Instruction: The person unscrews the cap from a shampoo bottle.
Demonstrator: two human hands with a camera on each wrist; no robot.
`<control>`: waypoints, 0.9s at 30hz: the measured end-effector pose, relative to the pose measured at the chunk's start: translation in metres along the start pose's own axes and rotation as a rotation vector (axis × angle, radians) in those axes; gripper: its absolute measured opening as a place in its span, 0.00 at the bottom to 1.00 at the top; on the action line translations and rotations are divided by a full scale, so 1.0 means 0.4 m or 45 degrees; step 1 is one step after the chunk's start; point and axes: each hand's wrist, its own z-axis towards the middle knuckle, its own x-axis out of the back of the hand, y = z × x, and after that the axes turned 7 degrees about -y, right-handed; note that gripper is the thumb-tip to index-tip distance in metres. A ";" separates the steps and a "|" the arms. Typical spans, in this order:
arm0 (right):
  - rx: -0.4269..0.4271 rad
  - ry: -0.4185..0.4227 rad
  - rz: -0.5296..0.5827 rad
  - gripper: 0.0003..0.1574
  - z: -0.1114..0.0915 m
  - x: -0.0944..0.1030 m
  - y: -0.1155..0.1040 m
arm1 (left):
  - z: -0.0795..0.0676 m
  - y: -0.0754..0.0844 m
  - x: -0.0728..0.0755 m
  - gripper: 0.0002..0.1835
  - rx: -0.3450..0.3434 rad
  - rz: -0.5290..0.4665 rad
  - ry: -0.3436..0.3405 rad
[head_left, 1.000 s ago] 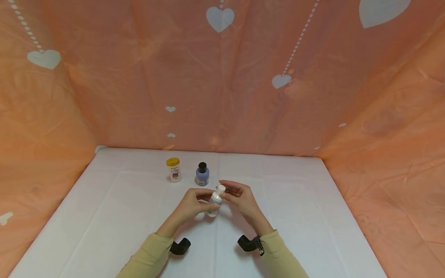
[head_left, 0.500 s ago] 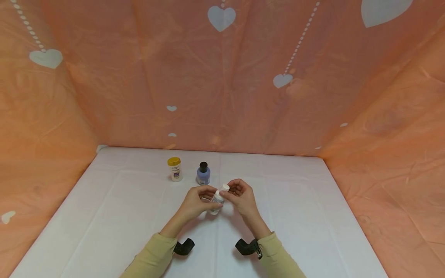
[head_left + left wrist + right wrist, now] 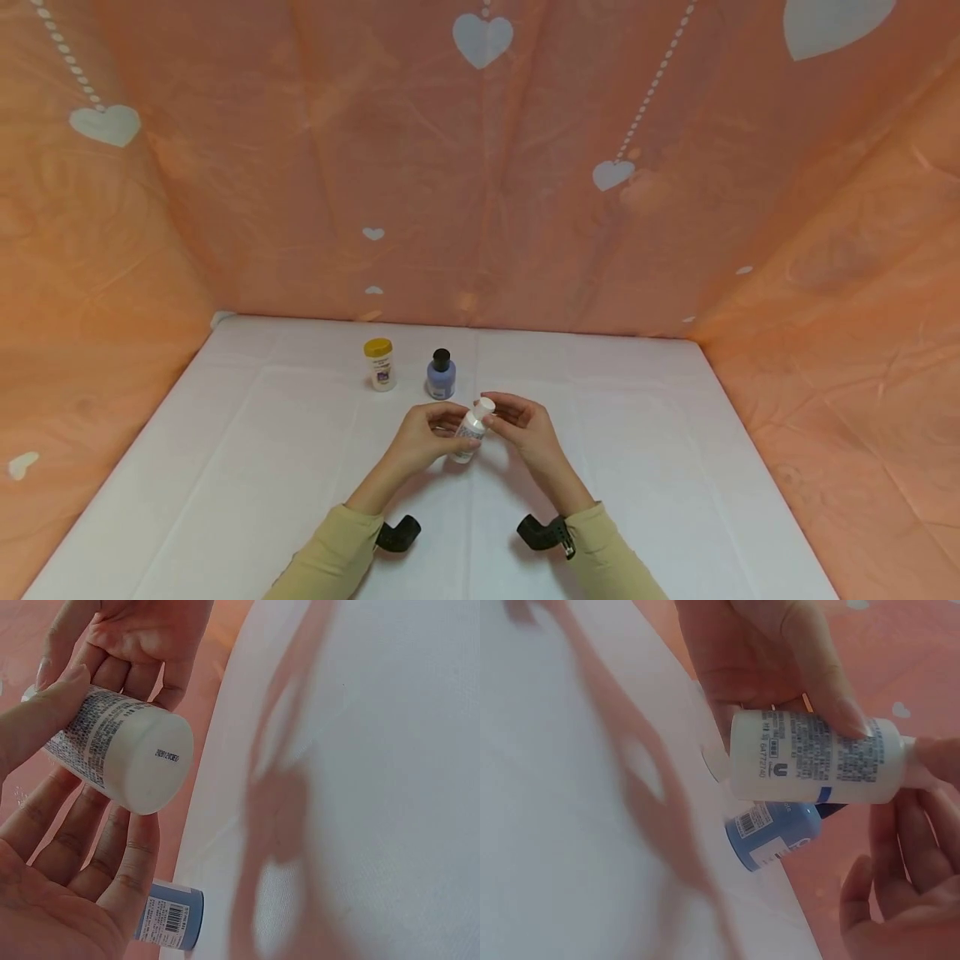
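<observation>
A small white bottle (image 3: 470, 435) with a printed label is held tilted above the table, its white cap (image 3: 484, 407) leaning up and to the right. My left hand (image 3: 422, 435) grips its body, thumb on the near side and fingers behind. The left wrist view shows the base of the white bottle (image 3: 154, 765) with a small dark stamp. My right hand (image 3: 534, 435) is at the cap end, pinching it between thumb and fingers, with the other fingers spread loosely. In the right wrist view, the right thumb (image 3: 939, 759) covers part of the cap end.
Behind the hands stand a blue bottle (image 3: 441, 382) with a black cap and, left of it, a white jar (image 3: 382, 372) with a yellow lid. A white cloth covers the table (image 3: 660, 450). Orange curtains (image 3: 525, 250) with hearts enclose the back and sides.
The bottle has shifted slightly right and tilted further since the first frame. The right fingers drew in around the cap half a second ago and are now more extended.
</observation>
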 end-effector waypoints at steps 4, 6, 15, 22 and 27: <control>0.027 -0.030 0.018 0.26 0.000 0.005 0.002 | 0.004 0.000 -0.003 0.21 0.002 -0.008 -0.006; 0.036 -0.017 0.007 0.27 0.001 0.003 0.002 | 0.005 0.000 -0.005 0.21 -0.006 -0.007 -0.005; 0.032 0.155 -0.043 0.26 0.008 -0.017 0.000 | 0.011 0.001 -0.019 0.21 -0.059 -0.017 -0.005; 0.011 0.278 -0.089 0.21 0.013 -0.019 0.004 | 0.016 -0.008 -0.025 0.21 -0.059 -0.013 0.017; -0.024 0.263 -0.056 0.18 0.014 -0.015 0.004 | 0.017 -0.010 -0.026 0.21 -0.048 -0.015 0.038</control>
